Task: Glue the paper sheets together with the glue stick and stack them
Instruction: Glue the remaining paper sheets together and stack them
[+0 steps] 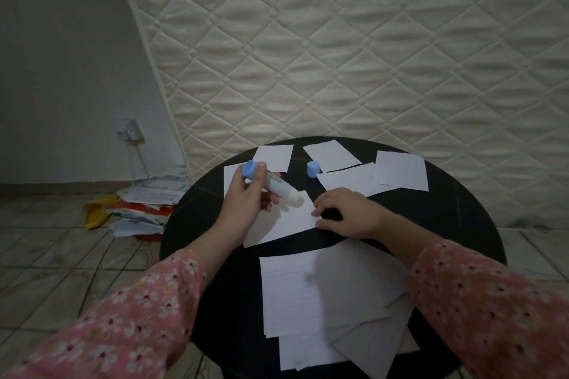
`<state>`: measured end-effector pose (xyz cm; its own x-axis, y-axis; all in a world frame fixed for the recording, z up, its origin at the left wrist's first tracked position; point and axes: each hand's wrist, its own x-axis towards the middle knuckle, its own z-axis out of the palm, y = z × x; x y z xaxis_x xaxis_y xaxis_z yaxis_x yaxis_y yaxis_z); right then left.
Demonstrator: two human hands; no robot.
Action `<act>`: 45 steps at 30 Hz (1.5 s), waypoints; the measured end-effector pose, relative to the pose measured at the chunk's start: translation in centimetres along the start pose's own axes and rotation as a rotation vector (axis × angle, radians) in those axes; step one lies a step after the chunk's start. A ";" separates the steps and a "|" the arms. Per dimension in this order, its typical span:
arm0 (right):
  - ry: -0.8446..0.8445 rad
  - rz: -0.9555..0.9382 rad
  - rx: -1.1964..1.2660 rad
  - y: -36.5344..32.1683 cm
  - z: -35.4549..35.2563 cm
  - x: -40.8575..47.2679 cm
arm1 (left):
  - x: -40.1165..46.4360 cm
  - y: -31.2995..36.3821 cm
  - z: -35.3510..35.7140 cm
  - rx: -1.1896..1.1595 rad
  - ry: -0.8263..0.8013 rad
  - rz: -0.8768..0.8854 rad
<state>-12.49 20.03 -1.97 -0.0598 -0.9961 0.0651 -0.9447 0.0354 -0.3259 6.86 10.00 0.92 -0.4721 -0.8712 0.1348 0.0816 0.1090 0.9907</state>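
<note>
1. Glue stick: uncapped, lying at a slant in the left hand, blue base raised toward the far left, white tip lowered onto the far edge of the centre sheet. The fingers are curled round the barrel, thumb along its upper side.
2. Centre sheet: white, lying flat near the middle of the round black surface, one corner under the glue tip.
3. Right hand: resting on the right edge of the centre sheet, fingers bent with their tips pressing the paper down; it grips nothing.
4. Blue cap: standing upright on the surface, beyond the centre sheet, apart from the glue stick.
5. Loose sheets: several white pieces spread across the far side of the surface, some overlapping; one at the right shows faint ruling.
6. Paper stack: overlapping white sheets fanned unevenly on the near side of the surface, the lowest ones overhanging its near edge.
7. Sleeves: both forearms in pink floral fabric.
8. Surroundings: quilted mattress leaning upright behind the surface; a heap of papers on the tiled floor at left, below a wall socket.
</note>
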 end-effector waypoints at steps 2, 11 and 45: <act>0.037 -0.013 0.041 0.2 0.1 0.0 | -0.1 -0.1 0.7 0.059 -0.042 0.020; 0.040 -0.024 -0.012 0.9 1.4 0.0 | -0.1 -1.1 1.8 0.480 -0.171 0.136; 0.007 0.053 0.118 0.4 2.7 0.3 | -0.6 0.0 0.4 0.711 -0.315 0.152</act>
<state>-12.02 19.56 -4.59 -0.1114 -0.9925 0.0509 -0.8959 0.0781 -0.4374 6.84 10.72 0.87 -0.7359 -0.6570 0.1639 -0.3649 0.5887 0.7213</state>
